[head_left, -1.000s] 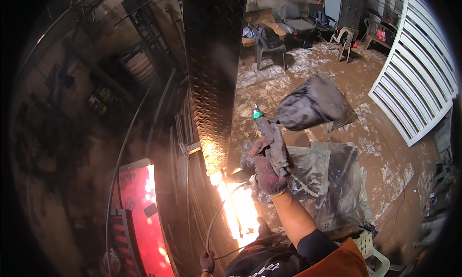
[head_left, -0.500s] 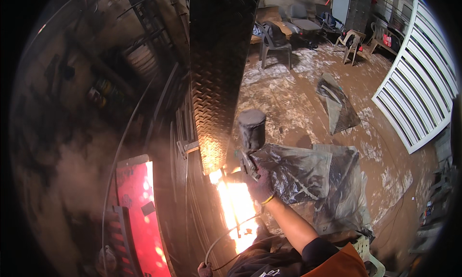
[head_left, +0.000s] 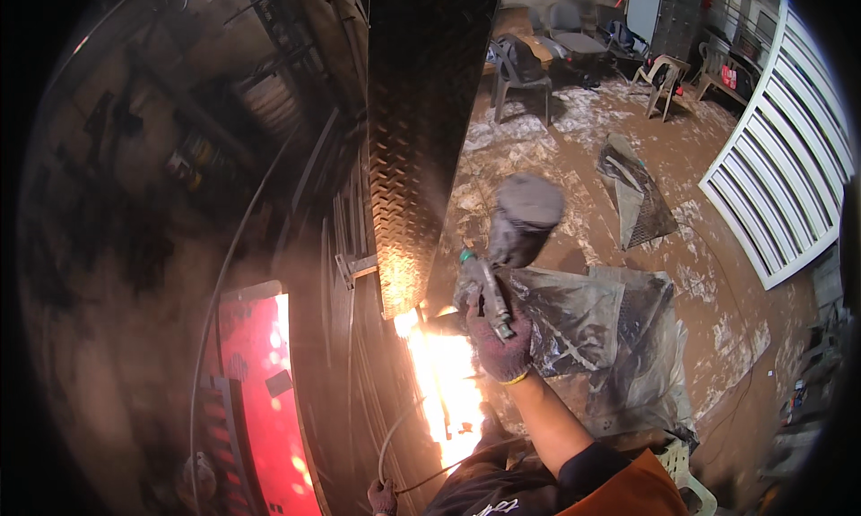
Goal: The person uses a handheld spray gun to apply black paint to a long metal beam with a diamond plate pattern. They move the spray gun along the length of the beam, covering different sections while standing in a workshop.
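My right hand, in a dark knit glove with a yellow cuff edge, is closed round a spray gun. A grey, paint-crusted cup sits on top of the gun, blurred a little by motion. Left of the gun stands a long black tread-plate panel, its lower end brightly lit; gun and panel are apart. At the bottom edge my gloved left hand is closed round a thin hose, which loops up and back past my body.
A glaring bright patch lies below the panel. A red sheet stands at left, amid haze. Plastic sheeting covers floor at right. A white slatted panel, a chair and metal lockers are farther off.
My right hand has swung the spray gun to the right, away from the panel, and its cup looks larger. My left hand stays on the hose. The whole view has shifted slightly.
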Tool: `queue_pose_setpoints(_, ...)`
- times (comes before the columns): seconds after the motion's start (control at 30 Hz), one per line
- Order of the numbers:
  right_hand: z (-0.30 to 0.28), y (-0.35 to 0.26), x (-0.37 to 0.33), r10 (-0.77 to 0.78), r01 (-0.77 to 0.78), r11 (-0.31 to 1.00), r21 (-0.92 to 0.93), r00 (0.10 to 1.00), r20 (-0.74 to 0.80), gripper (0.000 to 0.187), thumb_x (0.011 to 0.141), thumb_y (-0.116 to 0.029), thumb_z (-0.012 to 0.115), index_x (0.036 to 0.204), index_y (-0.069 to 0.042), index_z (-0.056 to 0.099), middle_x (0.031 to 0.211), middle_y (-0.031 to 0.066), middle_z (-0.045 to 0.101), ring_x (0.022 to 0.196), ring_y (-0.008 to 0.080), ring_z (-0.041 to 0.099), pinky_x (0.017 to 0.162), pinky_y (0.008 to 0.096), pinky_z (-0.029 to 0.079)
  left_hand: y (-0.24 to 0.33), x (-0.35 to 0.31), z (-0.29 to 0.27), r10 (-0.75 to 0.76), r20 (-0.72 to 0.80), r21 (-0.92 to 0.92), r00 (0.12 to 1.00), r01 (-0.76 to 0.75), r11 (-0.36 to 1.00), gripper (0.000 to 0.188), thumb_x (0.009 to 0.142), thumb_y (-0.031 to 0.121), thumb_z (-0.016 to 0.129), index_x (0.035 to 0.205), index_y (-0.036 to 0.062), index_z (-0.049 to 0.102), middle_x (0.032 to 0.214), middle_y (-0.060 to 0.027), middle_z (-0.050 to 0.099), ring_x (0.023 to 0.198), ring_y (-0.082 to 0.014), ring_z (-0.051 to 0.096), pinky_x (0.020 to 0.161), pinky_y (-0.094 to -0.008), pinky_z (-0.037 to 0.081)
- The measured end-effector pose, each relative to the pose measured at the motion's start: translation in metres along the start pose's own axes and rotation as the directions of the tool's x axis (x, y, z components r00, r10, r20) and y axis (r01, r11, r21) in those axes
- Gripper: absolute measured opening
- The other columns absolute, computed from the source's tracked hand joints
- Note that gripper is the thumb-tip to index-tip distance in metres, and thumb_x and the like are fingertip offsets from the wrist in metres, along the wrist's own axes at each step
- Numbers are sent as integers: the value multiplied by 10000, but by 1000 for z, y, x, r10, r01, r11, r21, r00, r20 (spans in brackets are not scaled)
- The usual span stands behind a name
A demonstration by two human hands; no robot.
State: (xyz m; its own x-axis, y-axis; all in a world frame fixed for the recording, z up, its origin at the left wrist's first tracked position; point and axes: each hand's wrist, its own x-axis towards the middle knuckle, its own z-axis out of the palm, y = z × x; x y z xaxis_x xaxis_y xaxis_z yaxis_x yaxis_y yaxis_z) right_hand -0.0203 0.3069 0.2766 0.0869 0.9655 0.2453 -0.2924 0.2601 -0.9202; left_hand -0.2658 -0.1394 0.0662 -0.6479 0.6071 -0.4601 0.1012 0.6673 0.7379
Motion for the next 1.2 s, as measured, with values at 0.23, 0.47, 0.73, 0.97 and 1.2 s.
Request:
queue_pose_setpoints(0.23,-17,-3,25,-83,104,968,-229,991,101,424,865,-33,619,1285,15,612,999,142,711,875,262,701,806,352,542,10,-16,-3,-46,36,116,998,42,992,300,982,230,615,1141,-13,692,972,-159,727,882,-227,627,816,-390,511)
queue_pose_setpoints(0.47,-2,-79,44,73,-141,235,962,989,128,579,841,-145,693,1380,-12,526,1192,128,617,1156,245,577,1053,412,423,8,10,15,-117,95,177,989,98,979,323,971,222,626,1169,-28,678,1030,-167,716,917,-203,600,826,-375,507)
queue_pose_setpoints(0.73,3,-12,12,17,-36,991,132,990,139,515,921,-110,646,1417,-23,536,1015,113,701,907,164,666,864,319,511,10,-1,8,-44,-6,-17,999,44,999,269,956,217,624,1066,-17,699,933,-110,700,876,-173,585,776,-359,495)
queue_pose_setpoints(0.97,14,24,-4,153,-54,922,-383,960,234,517,900,-85,635,1403,-5,543,1042,164,717,885,217,693,806,357,537,-41,-28,-6,-48,-65,62,997,52,997,173,932,177,588,887,30,664,765,-60,619,776,-168,546,711,-358,474)
queue_pose_setpoints(1.2,44,-24,22,70,-271,365,891,962,264,342,1036,-189,523,1308,6,591,1160,81,655,1143,213,593,1046,324,455,-26,-50,1,-75,-106,-38,991,72,997,170,927,179,617,884,24,672,715,-40,612,686,-151,563,630,-334,467)
